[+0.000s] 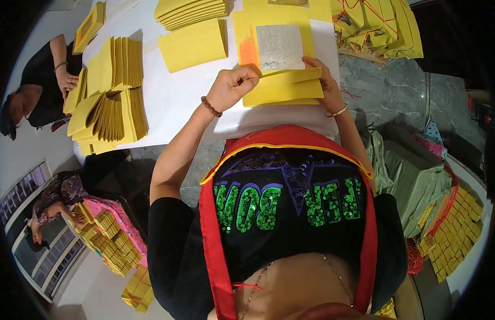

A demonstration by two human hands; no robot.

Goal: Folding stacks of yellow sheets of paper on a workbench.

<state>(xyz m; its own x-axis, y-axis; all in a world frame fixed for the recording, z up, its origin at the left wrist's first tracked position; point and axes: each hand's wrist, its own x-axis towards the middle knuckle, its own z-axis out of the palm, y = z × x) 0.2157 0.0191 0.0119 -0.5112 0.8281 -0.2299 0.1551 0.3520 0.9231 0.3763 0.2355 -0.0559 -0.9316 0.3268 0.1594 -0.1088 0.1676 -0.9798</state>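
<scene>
Two hands [231, 88] [332, 93] on folded yellow paper [282, 93], grip unclear, upper stack [193, 13] cropped

grn sack [405, 173], gry flr [389, 88], wdw [30, 191]

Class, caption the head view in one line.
Left hand and right hand hold silver-patched yellow paper at a white table.

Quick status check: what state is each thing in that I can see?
Yellow sheet: near end folded over
Silver patch: face up, exposed
Left hand: curled closed at the sheet's left edge
Right hand: at its right edge, grip partly hidden
Folded yellow packet: lying flat, apart from both hands
Far yellow pile: folded, overlapping
Left-side yellow pile: folded, fanned in places
Green sack: bulging, creased
</scene>
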